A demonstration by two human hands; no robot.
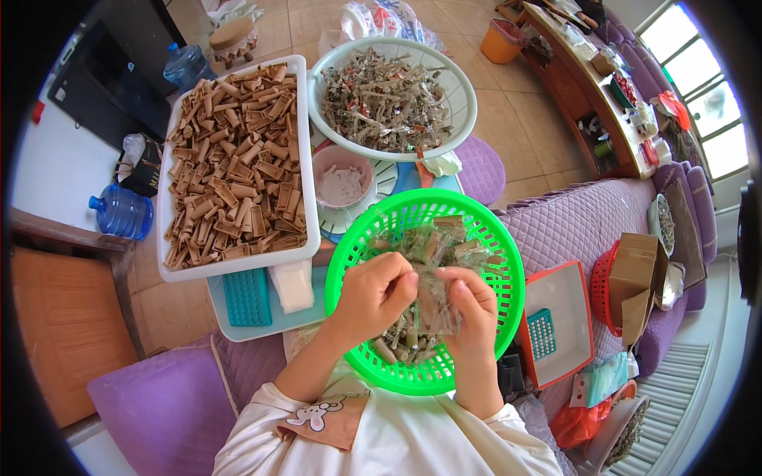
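My left hand [373,289] and my right hand [471,308] are close together above a bright green plastic basket [345,333]. Both are closed in a pinch on a clear plastic wrapper [433,309], which hangs between them and looks crumpled. Its contents, if any, are hard to make out. Beneath it, the basket holds several plastic-wrapped brownish pieces [448,230] and short greenish-brown sticks [386,350]. Beyond the left hand, a white tray [312,159] is heaped with short brown trough-shaped pieces [238,159].
A pale colander [468,119] full of wrapped pieces stands at the back. Near it is a pink bowl [343,176] with whitish contents. A teal perforated block [246,299] and white sheets [292,285] lie at left. A red-edged box [565,297] rests on the purple sofa [556,230].
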